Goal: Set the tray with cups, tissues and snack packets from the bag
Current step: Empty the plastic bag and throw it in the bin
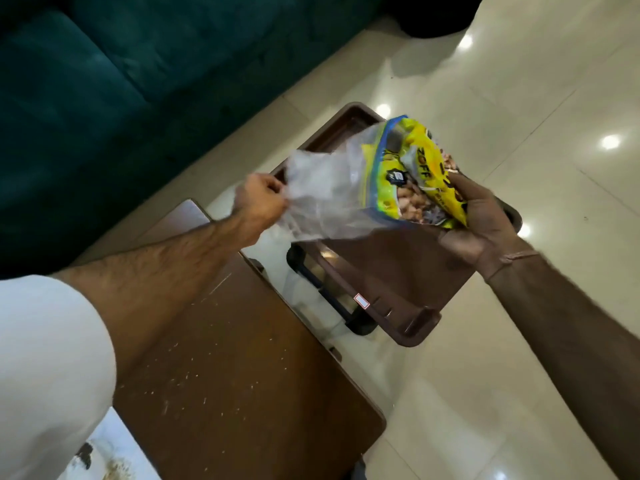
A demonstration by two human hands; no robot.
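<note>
At far left a white short sleeve (45, 358) covers the upper part of the left arm, which reaches forward over a dark brown wooden worktop (242, 368) flecked with pale specks. Behind it, along the upper left, runs a dark teal upholstered sofa (104, 64). The left hand (260, 199) is closed in a narrow pinching grip on the crumpled bottom end of a clear plastic zip bag with a blue seal strip (325, 199), holding it up in the air. The bag stretches rightward, its open mouth toward the other hand. Out of that mouth sticks a yellow snack packet with dark lettering and pictured nuts (424, 181), partly inside the bag still and partly out. The right hand (485, 223), with a thin thread band at the wrist, has its grip wrapped around the packet's outer end, fingers closed on it from below and the side. Underneath bag and packet sits a dark brown rectangular plastic tray with raised rim (398, 282), resting above the glossy cream tiled floor (536, 98) on what looks like a small dark stand; the visible part of the tray holds nothing.
</note>
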